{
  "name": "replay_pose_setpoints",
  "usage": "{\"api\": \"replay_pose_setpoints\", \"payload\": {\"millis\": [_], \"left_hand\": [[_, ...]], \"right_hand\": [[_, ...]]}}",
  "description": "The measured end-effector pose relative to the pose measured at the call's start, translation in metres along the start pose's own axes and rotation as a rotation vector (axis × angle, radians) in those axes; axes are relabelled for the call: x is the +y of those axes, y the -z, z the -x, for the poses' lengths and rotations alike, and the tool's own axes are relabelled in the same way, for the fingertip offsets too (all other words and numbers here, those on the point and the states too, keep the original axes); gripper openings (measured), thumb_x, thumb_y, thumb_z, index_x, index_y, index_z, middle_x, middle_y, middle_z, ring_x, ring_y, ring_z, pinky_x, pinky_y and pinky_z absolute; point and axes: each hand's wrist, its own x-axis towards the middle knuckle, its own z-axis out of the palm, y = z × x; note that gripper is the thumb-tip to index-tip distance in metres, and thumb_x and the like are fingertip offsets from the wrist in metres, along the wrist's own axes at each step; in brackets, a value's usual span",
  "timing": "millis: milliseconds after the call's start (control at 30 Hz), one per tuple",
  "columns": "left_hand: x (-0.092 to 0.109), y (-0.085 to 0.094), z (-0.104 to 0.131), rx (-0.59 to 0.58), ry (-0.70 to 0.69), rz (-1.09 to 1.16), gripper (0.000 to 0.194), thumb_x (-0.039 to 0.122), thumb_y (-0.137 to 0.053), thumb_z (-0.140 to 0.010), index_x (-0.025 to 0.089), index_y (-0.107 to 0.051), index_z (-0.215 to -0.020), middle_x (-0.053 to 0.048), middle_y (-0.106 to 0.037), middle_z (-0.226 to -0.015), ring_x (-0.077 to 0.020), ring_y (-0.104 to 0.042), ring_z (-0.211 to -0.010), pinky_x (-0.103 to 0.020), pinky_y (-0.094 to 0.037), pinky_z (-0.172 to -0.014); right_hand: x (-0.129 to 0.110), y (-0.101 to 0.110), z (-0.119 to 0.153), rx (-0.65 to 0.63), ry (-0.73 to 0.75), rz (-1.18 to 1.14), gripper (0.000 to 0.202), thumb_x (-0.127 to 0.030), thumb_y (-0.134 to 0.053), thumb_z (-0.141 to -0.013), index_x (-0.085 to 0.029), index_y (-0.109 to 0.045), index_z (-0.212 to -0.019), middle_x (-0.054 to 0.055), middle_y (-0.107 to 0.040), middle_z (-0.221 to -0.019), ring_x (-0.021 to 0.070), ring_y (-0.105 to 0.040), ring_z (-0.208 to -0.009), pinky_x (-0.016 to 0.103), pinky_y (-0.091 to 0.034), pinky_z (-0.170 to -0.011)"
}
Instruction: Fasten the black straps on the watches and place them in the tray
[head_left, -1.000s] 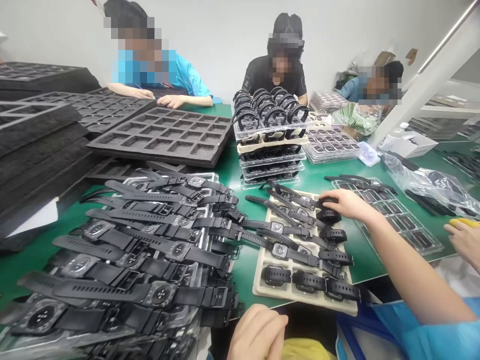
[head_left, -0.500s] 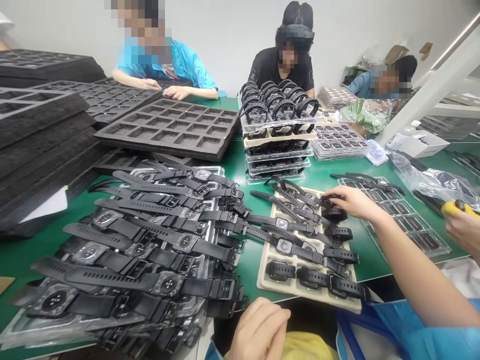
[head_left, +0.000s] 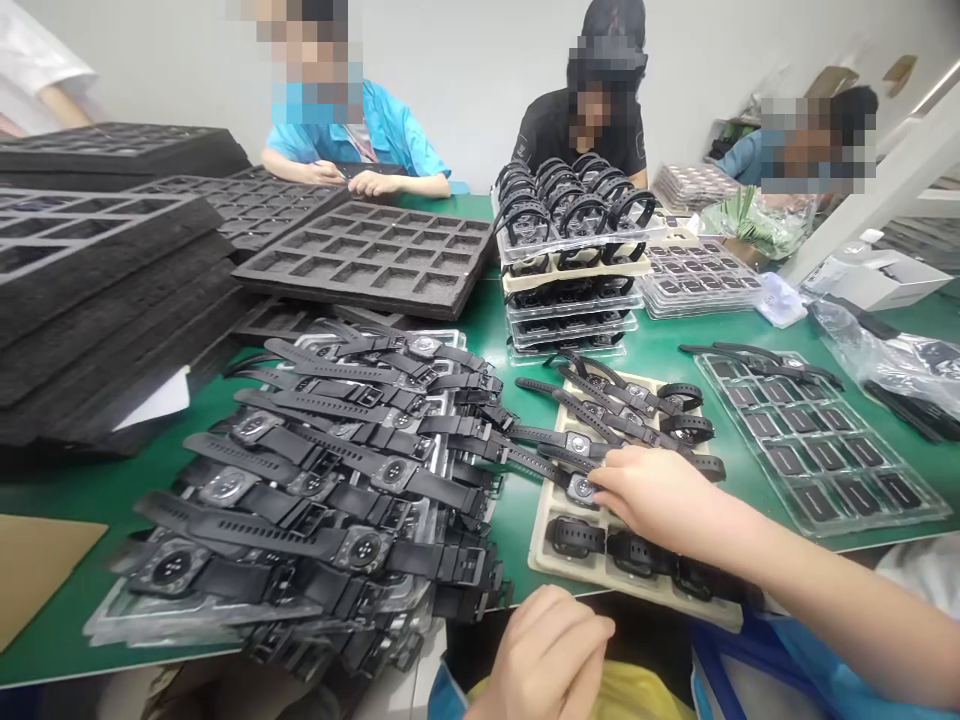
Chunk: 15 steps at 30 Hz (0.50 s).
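My right hand (head_left: 649, 490) reaches in over the beige tray (head_left: 547, 545), its fingertips closed on the edge of a black watch (head_left: 582, 488) lying face down. Other watches lie strap-over-strap on this tray, and a row with looped straps (head_left: 576, 537) sits along its near edge. Below the tray, near my lap, my left hand (head_left: 551, 650) is curled with its fingers together; whatever it may hold is hidden. Left of the tray spreads a large pile of black watches (head_left: 365, 549) on clear plastic trays.
Black foam trays (head_left: 367, 258) are stacked at the left and back. Behind the beige tray stands a stack of watch trays (head_left: 574, 262). A clear tray (head_left: 825, 450) lies at the right. Three other people sit across the table; an arm shows at the upper left.
My right hand has moved from the beige tray's far right edge toward me and left, onto a watch near its middle. The view has shifted; the yellow-gloved hand at the right is gone.
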Motion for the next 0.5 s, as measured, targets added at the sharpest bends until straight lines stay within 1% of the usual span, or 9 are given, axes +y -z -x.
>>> {"api": "replay_pose_setpoints", "payload": {"millis": [33,100,267,333,433,500], "left_hand": [[0.001,0.000,0.000,0.007,-0.004,-0.008,0.024,-0.002,-0.054,-0.093,0.016,-0.065,-0.103,-0.007,-0.070,-0.075,-0.0183,-0.058,-0.066,-0.031,-0.050,-0.059],[0.002,0.001,0.002,0.024,0.002,-0.016,0.024,-0.002,-0.053,-0.093,0.017,-0.065,-0.103,-0.006,-0.070,-0.074,-0.0182,-0.057,-0.065,-0.030,-0.049,-0.059],[0.005,0.006,0.003,0.045,0.020,-0.029,0.023,-0.001,-0.053,-0.093,0.017,-0.066,-0.098,-0.005,-0.070,-0.071,-0.0167,-0.058,-0.062,-0.028,-0.049,-0.057],[0.004,0.009,0.002,0.037,0.010,-0.043,0.023,-0.001,-0.053,-0.093,0.017,-0.066,-0.097,-0.004,-0.069,-0.070,-0.0164,-0.057,-0.060,-0.028,-0.049,-0.056],[-0.001,0.009,0.005,0.013,-0.032,-0.048,0.023,-0.001,-0.053,-0.092,0.017,-0.067,-0.097,-0.004,-0.070,-0.070,-0.0166,-0.058,-0.060,-0.028,-0.050,-0.055],[-0.006,0.006,0.008,0.044,-0.045,-0.054,0.023,-0.001,-0.053,-0.094,0.016,-0.068,-0.098,-0.005,-0.070,-0.070,-0.0170,-0.060,-0.061,-0.028,-0.052,-0.058]], "right_hand": [[-0.008,-0.003,-0.006,-0.006,-0.015,0.023,0.021,-0.023,-0.063,-0.102,-0.018,-0.079,-0.090,0.008,-0.077,-0.089,0.0276,-0.075,-0.086,0.033,-0.052,-0.068],[-0.017,-0.009,-0.015,-0.028,-0.037,0.073,0.022,-0.021,-0.061,-0.103,-0.015,-0.078,-0.090,0.012,-0.077,-0.090,0.0299,-0.076,-0.086,0.034,-0.050,-0.065],[-0.024,-0.016,-0.022,-0.074,-0.034,0.150,0.019,-0.016,-0.059,-0.102,-0.013,-0.077,-0.097,0.017,-0.076,-0.092,0.0320,-0.076,-0.089,0.035,-0.050,-0.066],[-0.026,-0.012,-0.024,-0.096,-0.024,0.157,0.015,-0.016,-0.061,-0.101,-0.013,-0.076,-0.102,0.017,-0.077,-0.093,0.0313,-0.076,-0.089,0.034,-0.051,-0.066],[-0.028,0.001,-0.028,-0.141,-0.013,0.149,0.017,-0.023,-0.065,-0.100,-0.013,-0.074,-0.111,0.017,-0.079,-0.097,0.0326,-0.078,-0.089,0.035,-0.055,-0.067],[-0.030,0.012,-0.031,-0.175,-0.015,0.135,0.020,-0.028,-0.067,-0.099,-0.013,-0.074,-0.110,0.016,-0.081,-0.098,0.0337,-0.079,-0.090,0.037,-0.058,-0.069]]}}
